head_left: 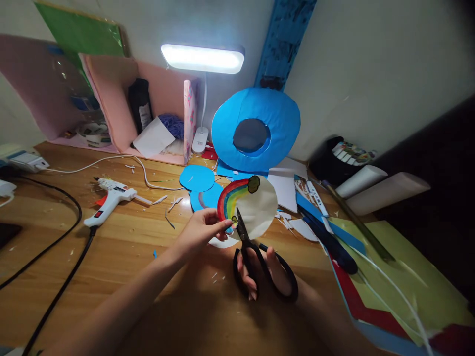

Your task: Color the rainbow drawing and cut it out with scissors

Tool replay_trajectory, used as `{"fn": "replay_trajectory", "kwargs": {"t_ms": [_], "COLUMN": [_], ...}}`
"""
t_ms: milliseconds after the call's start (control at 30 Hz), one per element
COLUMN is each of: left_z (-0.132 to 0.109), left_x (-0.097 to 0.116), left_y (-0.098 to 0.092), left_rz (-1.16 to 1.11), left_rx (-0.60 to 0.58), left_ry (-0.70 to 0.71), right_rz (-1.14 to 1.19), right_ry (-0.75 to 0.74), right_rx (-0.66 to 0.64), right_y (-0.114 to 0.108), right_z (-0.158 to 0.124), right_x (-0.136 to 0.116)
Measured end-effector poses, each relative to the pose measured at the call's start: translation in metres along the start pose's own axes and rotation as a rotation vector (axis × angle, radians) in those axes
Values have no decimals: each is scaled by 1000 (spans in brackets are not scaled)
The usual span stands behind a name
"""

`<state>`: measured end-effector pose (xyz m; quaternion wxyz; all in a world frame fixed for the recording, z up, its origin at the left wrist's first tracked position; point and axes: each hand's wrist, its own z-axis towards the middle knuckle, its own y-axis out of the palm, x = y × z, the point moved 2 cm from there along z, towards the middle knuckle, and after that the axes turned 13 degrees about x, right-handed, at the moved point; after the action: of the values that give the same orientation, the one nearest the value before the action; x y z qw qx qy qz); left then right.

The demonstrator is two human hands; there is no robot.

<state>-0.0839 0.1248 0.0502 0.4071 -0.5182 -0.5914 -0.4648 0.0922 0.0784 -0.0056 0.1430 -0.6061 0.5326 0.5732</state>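
Observation:
In the head view my left hand (pixel 202 228) pinches the lower left edge of a round pale paper piece (pixel 260 210), which has a rainbow (pixel 227 197) painted along its left side. Dark-outlined shapes sit at both ends of the coloured bands. My right hand (pixel 260 272) has its fingers through the loops of black-handled scissors (pixel 247 236). The blades point up at the paper, beside the rainbow's lower end; how far they are apart is hard to make out. Behind the paper lie blue paper discs (pixel 196 178).
A white glue gun (pixel 113 195) with a black cord lies left. Behind stand a lit lamp (pixel 204 58), a pink shelf box (pixel 156 123) and a large blue ring (pixel 226 123). Paper scraps, a dark-handled tool (pixel 330 242) and coloured sheets (pixel 404 262) lie right.

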Motion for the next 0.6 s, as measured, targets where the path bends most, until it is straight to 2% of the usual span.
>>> {"fn": "replay_trajectory", "kwargs": {"t_ms": [267,467,600], "left_z": [-1,-2,-1], "left_x": [3,4,5], "left_y": [-3,-4,-4], "left_rz": [20,33,48], "left_rx": [-67,-70,-66], "left_ry": [-128,-143,-136], "right_rz": [-65,-141,-157], "right_ry": [0,-60,-31], "right_rx": [17,42,59], "right_y": [3,6,4], "right_z": [-3,-7,-8], "right_x": [-5,-10,-10]}}
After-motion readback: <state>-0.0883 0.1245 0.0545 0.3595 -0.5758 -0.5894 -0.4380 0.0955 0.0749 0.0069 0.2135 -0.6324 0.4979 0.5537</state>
